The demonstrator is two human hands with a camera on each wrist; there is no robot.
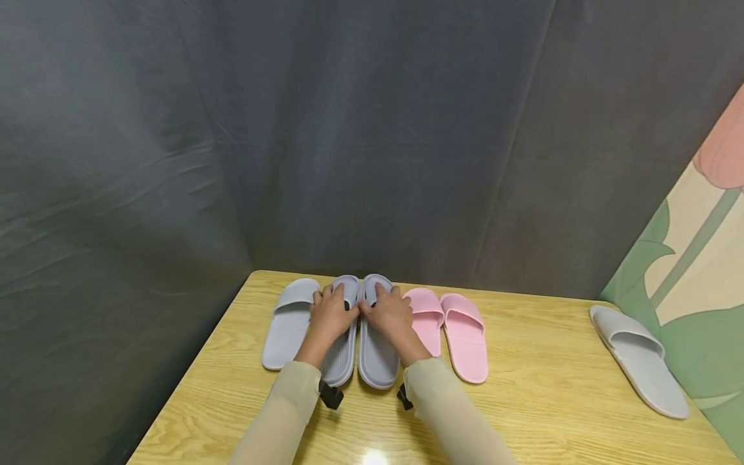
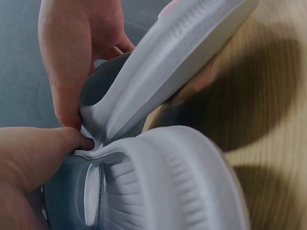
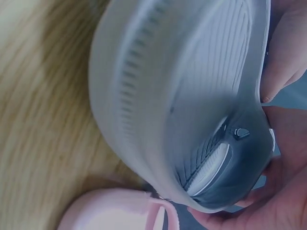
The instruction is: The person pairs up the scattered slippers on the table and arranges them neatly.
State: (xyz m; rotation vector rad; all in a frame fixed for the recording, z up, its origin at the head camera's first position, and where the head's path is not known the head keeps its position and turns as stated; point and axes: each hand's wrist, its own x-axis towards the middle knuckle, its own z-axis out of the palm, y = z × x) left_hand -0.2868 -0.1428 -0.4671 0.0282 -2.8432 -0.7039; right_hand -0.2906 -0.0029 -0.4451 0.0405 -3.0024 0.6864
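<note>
My left hand grips the left slipper of a grey-purple pair by its strap, thumb on the inner side. The right hand grips the matching right slipper in the same way. Both slippers point toward the curtain, side by side, their inner edges meeting at the straps. In the left wrist view the thumbs come close together there, and dark shadows lie on the wood below the soles. A light grey slipper lies just left of my left hand. Pink slippers lie right of my right hand.
Another light grey slipper lies alone at the table's right edge. The wooden table ends at a dark grey curtain behind. A wall with painted flowers stands on the right.
</note>
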